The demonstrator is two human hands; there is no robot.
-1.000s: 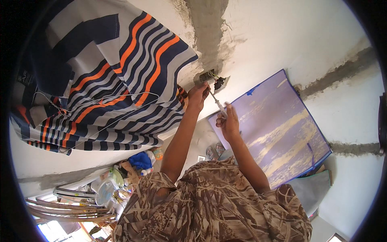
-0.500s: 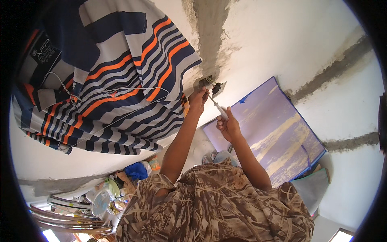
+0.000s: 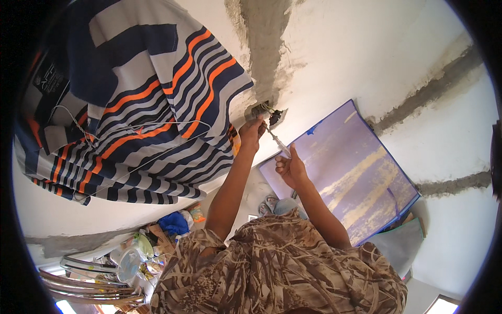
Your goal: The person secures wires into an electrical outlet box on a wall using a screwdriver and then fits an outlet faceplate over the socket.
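Reading the person's view as a clock with twelve at the top, I see the left hand (image 3: 251,133) just short of the centre, its fingers curled together at the thin end of a screwdriver-like tool (image 3: 283,148); whether they pinch its tip or a wire, I can't tell. The right hand (image 3: 293,169), at about five o'clock from the left, is closed round the handle with its thumb laid along it, so the tool slants toward eleven. Just off the left fingertips, at one o'clock, the wall box (image 3: 259,110) sits sunk in the wall, with wires (image 3: 268,108) running to a dark socket (image 3: 275,116) near two. The striped shirt (image 3: 172,107) crowds in from ten, its hem close by the left wrist and its corner poking toward the cement strip (image 3: 264,52) at twelve. The purple panel (image 3: 334,167) spreads at three from the right hand, its blue edge slanting up toward one behind the thumb. Between socket and panel corner, a band of pale wall (image 3: 319,94) opens toward two.
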